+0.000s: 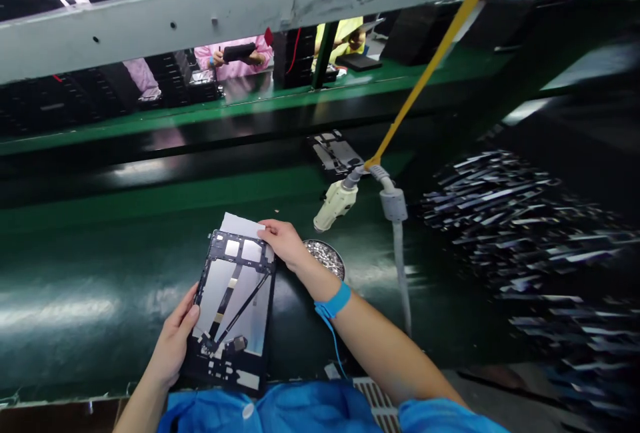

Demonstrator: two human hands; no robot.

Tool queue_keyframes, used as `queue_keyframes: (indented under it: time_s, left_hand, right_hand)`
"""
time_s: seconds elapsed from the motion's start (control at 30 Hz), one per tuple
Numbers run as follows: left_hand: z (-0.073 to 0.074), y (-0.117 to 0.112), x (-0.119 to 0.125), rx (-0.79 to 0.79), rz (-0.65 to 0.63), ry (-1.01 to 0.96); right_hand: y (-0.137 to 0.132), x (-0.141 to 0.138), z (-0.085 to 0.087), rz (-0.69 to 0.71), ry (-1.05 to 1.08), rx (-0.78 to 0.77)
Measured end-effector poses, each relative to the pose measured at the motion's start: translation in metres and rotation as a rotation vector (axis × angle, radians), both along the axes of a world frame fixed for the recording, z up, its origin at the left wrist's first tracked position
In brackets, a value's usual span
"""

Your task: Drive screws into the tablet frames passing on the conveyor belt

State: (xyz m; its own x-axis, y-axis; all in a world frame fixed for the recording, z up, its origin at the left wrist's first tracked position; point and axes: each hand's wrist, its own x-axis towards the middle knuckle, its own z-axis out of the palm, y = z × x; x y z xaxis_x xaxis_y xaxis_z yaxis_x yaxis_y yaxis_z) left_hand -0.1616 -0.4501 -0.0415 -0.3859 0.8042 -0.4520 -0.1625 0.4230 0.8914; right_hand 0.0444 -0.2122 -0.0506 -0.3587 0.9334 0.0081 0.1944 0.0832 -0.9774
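Observation:
A tablet chassis (pixel 235 306) with its inside facing up, showing silver panels, ribbon cables and small boards, is tilted at the bench's front edge. My left hand (pixel 175 336) grips its left side, thumb on top. At its top edge a white sheet (pixel 241 226) sticks out beyond the frame. My right hand (pixel 283 241) pinches that sheet's right corner between thumb and fingers, and a blue wrist strap circles the forearm. Just right of this hand sits a round dish (pixel 327 256) full of small metal pieces, partly hidden by my wrist.
A cream power tool (pixel 336 205) hangs from a yellow strap (pixel 435 63) with a grey cable (pixel 400 266). Another tablet chassis (pixel 337 153) lies behind it. Blurred stacked parts (pixel 525 233) fill the right. Co-workers (pixel 240 60) sit beyond a grey beam (pixel 250 3).

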Motion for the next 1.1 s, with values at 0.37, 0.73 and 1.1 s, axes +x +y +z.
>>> queue_keyframes:
  time_s: [0.37, 0.73, 1.1]
  left_hand:
    - [-0.024, -0.021, -0.012, 0.064, 0.014, 0.156]
    - [-0.029, -0.032, -0.013, 0.064, 0.054, 0.154]
    - [-0.015, -0.007, 0.002, -0.078, 0.075, 0.081]
  right_hand:
    - [-0.048, 0.03, 0.045, 0.147, 0.08, 0.76]
    - [-0.062, 0.036, 0.057, 0.13, 0.025, 1.058]
    - [-0.051, 0.031, 0.016, -0.048, -0.084, 0.5]
